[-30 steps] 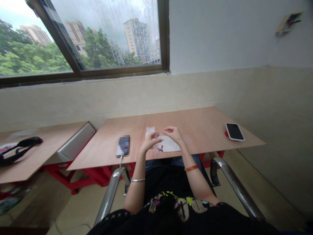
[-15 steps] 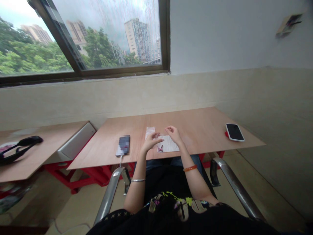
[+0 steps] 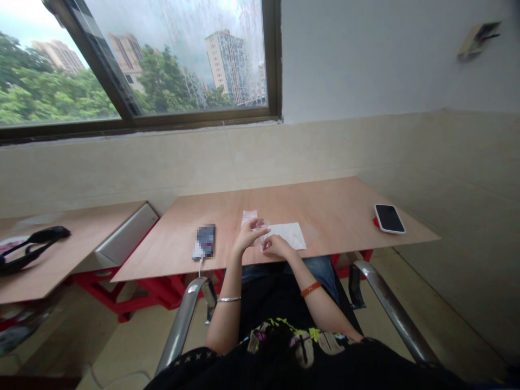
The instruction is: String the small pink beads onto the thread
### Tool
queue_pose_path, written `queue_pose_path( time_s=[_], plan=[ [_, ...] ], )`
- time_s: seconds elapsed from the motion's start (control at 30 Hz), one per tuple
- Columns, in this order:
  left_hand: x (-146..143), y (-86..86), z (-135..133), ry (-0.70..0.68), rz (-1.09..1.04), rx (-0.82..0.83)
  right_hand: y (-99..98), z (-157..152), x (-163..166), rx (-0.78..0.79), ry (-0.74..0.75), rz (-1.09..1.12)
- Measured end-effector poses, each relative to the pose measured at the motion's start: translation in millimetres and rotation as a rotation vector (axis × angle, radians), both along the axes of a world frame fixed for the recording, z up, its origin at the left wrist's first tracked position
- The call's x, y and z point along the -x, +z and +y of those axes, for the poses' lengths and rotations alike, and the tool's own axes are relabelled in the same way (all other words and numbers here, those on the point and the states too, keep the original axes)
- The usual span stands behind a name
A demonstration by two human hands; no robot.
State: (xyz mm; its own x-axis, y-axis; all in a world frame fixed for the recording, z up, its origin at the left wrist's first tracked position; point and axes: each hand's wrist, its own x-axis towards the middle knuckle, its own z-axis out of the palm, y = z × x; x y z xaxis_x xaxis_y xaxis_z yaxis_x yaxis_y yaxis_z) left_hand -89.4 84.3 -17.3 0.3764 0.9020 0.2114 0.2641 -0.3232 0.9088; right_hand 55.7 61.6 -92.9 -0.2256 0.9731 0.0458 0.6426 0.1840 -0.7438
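My left hand point(image 3: 247, 235) is over the middle of the table, its thumb and fingers curved around what looks like a small clear plastic bag point(image 3: 265, 224). Its exact shape is hard to make out. Just to the right, my right hand point(image 3: 277, 246) rests low on the near left part of a white sheet point(image 3: 290, 234), fingertips bent together. Small dark red pieces lay at that spot; the fingers now cover them, and what they pinch is too small to name. Behind my left hand lies a stack of clear, white-striped packets point(image 3: 249, 215).
A phone point(image 3: 206, 241) with a white cable lies left on the wooden table point(image 3: 325, 203). At the right, a white-framed device point(image 3: 389, 219) leans on something red. Metal armrests point(image 3: 400, 309) flank me. Another table point(image 3: 101, 227) at left holds a black strap-like object point(image 3: 44, 235).
My right hand has come down and toward me, from above the white sheet onto the small red pieces. The sheet has shifted slightly right. My left hand has barely moved.
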Motion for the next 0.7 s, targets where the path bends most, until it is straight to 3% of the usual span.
queue_pose_path(
  time_s=[0.7],
  plan=[
    [2.8, 4.1, -4.1, 0.005, 0.030, 0.027, -1.1, -1.3, 5.0, -0.021, -0.030, -0.072]
  ],
)
